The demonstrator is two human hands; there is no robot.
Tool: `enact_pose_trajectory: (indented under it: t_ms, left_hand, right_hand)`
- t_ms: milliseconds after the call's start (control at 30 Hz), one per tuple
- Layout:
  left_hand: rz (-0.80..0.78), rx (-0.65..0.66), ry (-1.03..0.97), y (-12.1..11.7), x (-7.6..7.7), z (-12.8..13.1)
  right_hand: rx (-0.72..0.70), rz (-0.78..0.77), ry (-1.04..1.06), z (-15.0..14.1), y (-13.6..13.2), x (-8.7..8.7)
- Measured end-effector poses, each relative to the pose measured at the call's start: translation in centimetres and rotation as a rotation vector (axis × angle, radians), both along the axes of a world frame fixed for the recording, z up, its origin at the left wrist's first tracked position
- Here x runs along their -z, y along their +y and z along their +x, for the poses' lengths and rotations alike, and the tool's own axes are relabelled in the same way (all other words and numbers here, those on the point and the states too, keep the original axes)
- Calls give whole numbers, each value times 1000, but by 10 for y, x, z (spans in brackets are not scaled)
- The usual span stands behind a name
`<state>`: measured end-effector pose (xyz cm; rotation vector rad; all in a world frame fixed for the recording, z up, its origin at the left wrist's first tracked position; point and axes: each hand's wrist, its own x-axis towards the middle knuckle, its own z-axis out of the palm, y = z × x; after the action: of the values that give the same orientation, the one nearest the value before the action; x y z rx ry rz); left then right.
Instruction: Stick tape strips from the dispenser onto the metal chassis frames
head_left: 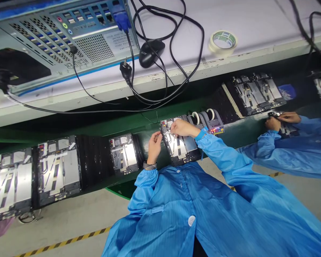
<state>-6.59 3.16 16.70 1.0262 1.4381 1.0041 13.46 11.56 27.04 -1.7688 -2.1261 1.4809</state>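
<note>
An opened tablet-like device with silvery plates and dark strips lies in front of me on the green bench. My right hand is over its upper part, fingertips pinched together and pointing down at the inner parts. Whatever is between those fingertips is too small to make out. Beside the device's left edge is my left hand, its thumb and fingers drawn together near the upper left corner; anything in them is hidden. Just behind the device, to the right, stand tape dispensers with white rolls.
More opened devices lie left, nearer left and far right. A co-worker's hands handle another at right. The shelf above bears a computer case, black cables, a mouse and a tape roll.
</note>
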Motion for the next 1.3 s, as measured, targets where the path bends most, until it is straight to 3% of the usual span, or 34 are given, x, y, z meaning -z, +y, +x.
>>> enact_pose_trajectory:
  t_ms: [400, 933, 1300]
  left_hand:
    - [55, -23, 148, 6, -25, 16]
    - [74, -15, 237, 13, -28, 17]
    - [121, 23, 604, 13, -53, 30]
  right_hand:
    - [2, 54, -39, -1, -3, 2]
    - [-6, 71, -71, -2, -2, 5]
    - [-14, 152, -130, -7, -6, 0]
